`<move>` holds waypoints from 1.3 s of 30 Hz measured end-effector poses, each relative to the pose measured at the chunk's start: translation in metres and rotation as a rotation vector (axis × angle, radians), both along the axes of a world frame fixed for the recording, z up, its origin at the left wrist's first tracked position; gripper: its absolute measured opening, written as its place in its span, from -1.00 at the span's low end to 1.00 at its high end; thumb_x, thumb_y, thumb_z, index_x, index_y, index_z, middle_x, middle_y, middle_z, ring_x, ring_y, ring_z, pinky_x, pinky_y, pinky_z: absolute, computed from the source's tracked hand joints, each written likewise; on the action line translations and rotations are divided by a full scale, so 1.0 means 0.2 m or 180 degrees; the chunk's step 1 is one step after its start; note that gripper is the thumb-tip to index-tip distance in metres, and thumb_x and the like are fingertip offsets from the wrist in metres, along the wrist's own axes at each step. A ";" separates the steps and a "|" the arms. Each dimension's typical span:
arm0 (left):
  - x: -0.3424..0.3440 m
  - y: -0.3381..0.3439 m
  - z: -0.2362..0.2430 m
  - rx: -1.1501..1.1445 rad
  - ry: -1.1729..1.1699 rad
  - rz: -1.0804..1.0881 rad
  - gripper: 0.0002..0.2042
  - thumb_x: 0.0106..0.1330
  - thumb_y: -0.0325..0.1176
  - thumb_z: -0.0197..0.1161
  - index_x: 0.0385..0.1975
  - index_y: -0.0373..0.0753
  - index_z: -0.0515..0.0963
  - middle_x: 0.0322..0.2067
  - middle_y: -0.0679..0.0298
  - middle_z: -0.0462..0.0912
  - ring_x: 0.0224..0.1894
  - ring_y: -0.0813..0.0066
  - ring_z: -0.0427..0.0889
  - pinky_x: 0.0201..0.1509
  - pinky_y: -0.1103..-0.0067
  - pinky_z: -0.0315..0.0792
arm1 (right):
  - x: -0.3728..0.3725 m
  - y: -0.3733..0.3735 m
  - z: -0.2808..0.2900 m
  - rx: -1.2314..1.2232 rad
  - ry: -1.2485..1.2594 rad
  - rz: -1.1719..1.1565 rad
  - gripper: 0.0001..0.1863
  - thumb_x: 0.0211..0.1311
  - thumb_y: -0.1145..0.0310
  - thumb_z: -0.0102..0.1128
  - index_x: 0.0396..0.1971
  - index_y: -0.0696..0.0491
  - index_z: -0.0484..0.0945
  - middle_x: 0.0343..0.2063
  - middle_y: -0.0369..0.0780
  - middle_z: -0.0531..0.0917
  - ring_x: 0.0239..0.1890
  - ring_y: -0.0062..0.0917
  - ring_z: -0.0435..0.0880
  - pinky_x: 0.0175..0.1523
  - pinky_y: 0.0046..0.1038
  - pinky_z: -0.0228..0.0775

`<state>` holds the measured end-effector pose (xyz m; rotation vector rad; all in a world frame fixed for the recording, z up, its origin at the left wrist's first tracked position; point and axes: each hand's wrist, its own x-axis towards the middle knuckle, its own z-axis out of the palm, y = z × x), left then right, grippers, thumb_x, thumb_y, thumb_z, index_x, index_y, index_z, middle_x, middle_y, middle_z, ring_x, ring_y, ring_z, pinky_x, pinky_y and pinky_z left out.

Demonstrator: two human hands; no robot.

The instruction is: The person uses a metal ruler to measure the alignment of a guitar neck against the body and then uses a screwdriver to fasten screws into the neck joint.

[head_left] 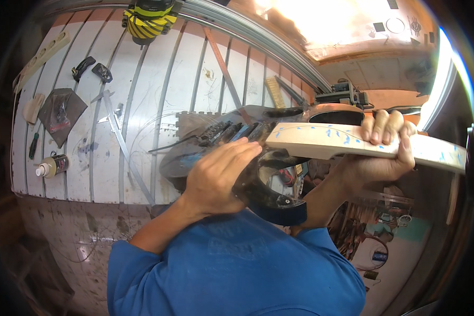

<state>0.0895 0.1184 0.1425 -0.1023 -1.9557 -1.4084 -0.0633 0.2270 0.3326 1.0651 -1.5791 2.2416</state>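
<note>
A dark electric guitar body (195, 163) with black pickups lies at the table's front edge, its horn jutting toward my blue shirt. Across its right side extends a pale wooden guitar neck (310, 139), decorated with a blue leafy vine. My left hand (216, 176) lies on the body, fingers stretched out and close together, the tips near the neck's squared end; its thumb is hidden. Farther right, my right hand (387, 139) wraps round the neck, fingers over the decorated face and palm beneath. Whether the neck is fastened to the body I cannot tell.
On the white slatted table (158, 95) lie a metal caliper (113, 118), an orange strip (221, 68), a dark sheet (63, 113), a screwdriver (34, 146) and a small bottle (52, 166). A yellow-and-black power tool (150, 21) hangs by a metal rail (247, 34) at the back.
</note>
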 end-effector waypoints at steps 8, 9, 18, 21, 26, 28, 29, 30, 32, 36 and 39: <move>0.00 0.01 -0.06 -0.0069 0.0191 0.0284 -0.40 -0.08 -0.41 0.54 0.05 -0.46 0.59 -0.01 -0.05 0.73 0.11 0.03 0.73 0.22 0.34 0.60 | -0.05 -0.01 0.01 0.0179 -0.0041 0.0190 -0.89 0.21 0.36 0.03 -0.33 -0.03 0.31 -0.65 -0.28 0.31 -0.71 -0.58 0.31 -0.65 -0.52 0.31; 0.00 0.02 -0.07 -0.0074 0.0201 0.0252 -0.40 -0.08 -0.41 0.54 0.05 -0.47 0.59 0.00 -0.05 0.73 0.11 0.04 0.73 0.22 0.35 0.60 | -0.04 0.00 0.02 0.0186 -0.0077 0.0104 -0.89 0.21 0.36 0.03 -0.32 -0.03 0.31 -0.65 -0.28 0.31 -0.71 -0.58 0.31 -0.65 -0.52 0.31; 0.00 0.02 -0.03 0.0029 0.0161 0.0432 -0.35 -0.27 -0.68 0.24 0.04 -0.42 0.60 0.01 -0.03 0.73 0.12 0.07 0.71 0.19 0.37 0.63 | -0.07 0.02 -0.06 0.0129 0.0004 0.0353 -0.79 0.37 0.19 0.11 -0.26 -0.07 0.29 -0.67 -0.31 0.39 -0.72 -0.61 0.44 -0.62 -0.53 0.43; -0.02 -0.03 -0.04 -0.0086 0.0151 0.0194 -0.35 -0.14 -0.47 0.50 0.11 -0.40 0.59 0.04 -0.02 0.72 0.10 0.13 0.74 0.18 0.41 0.61 | -0.08 0.05 -0.11 0.0236 0.0141 0.0247 -0.53 0.44 -0.19 0.03 -0.20 -0.04 0.40 -0.66 -0.31 0.38 -0.68 -0.60 0.45 -0.60 -0.55 0.45; -0.01 -0.06 -0.07 -0.0163 -0.0032 0.0229 -0.32 -0.03 -0.32 0.62 0.15 -0.42 0.57 0.07 -0.04 0.71 0.05 0.17 0.76 0.16 0.42 0.62 | -0.16 -0.01 -0.27 0.0613 0.0249 0.0684 -0.03 0.16 -0.66 -0.40 -0.10 0.06 0.38 -0.65 -0.27 0.47 -0.65 -0.57 0.60 -0.50 -0.53 0.63; -0.01 -0.06 -0.05 -0.0249 0.0032 0.0211 -0.32 -0.03 -0.31 0.63 0.15 -0.43 0.57 0.06 -0.05 0.71 0.05 0.15 0.76 0.15 0.42 0.62 | -0.15 -0.02 -0.27 0.0505 0.0139 0.0705 -0.04 0.12 -0.69 -0.39 -0.19 0.05 0.35 -0.69 -0.27 0.46 -0.70 -0.57 0.56 -0.57 -0.54 0.57; 0.01 -0.05 -0.05 -0.0261 0.0040 0.0220 -0.31 -0.03 -0.31 0.63 0.15 -0.44 0.57 0.06 -0.05 0.71 0.05 0.15 0.76 0.15 0.42 0.62 | -0.15 -0.03 -0.29 0.0356 -0.0022 0.0738 -0.04 0.11 -0.70 -0.39 -0.22 0.04 0.34 -0.71 -0.27 0.45 -0.72 -0.57 0.55 -0.58 -0.54 0.56; 0.01 -0.03 -0.05 -0.0201 0.0087 0.0281 -0.34 -0.10 -0.42 0.52 0.13 -0.43 0.57 0.06 -0.05 0.71 0.08 0.11 0.75 0.18 0.40 0.62 | -0.14 -0.04 -0.31 0.0207 -0.0184 0.0770 -0.04 0.10 -0.72 -0.39 -0.25 0.03 0.32 -0.72 -0.28 0.43 -0.73 -0.57 0.54 -0.60 -0.54 0.54; 0.01 0.01 -0.04 -0.0074 0.0178 0.0401 -0.31 -0.25 -0.66 0.31 0.11 -0.41 0.59 0.05 -0.05 0.71 0.13 0.05 0.71 0.23 0.37 0.61 | -0.11 -0.04 -0.30 0.0250 -0.0226 0.0493 -0.05 0.08 -0.74 -0.36 -0.31 0.01 0.29 -0.74 -0.29 0.39 -0.76 -0.57 0.50 -0.63 -0.54 0.52; 0.02 0.01 -0.04 -0.0037 0.0096 0.0395 -0.33 -0.24 -0.65 0.33 0.09 -0.42 0.59 0.05 -0.04 0.71 0.14 0.05 0.70 0.24 0.37 0.60 | -0.15 -0.02 -0.29 0.0441 -0.0078 0.0648 0.00 0.05 -0.74 -0.37 -0.22 0.06 0.33 -0.71 -0.28 0.44 -0.72 -0.54 0.56 -0.60 -0.53 0.55; -0.01 -0.03 -0.06 -0.0148 0.0068 0.0419 -0.33 -0.02 -0.31 0.62 0.14 -0.44 0.58 0.00 -0.06 0.74 0.03 0.16 0.77 0.14 0.41 0.63 | -0.15 -0.02 -0.29 0.1140 -0.0082 0.0649 0.06 0.08 -0.71 -0.34 -0.06 0.14 0.33 -0.61 -0.21 0.54 -0.61 -0.51 0.64 -0.48 -0.50 0.61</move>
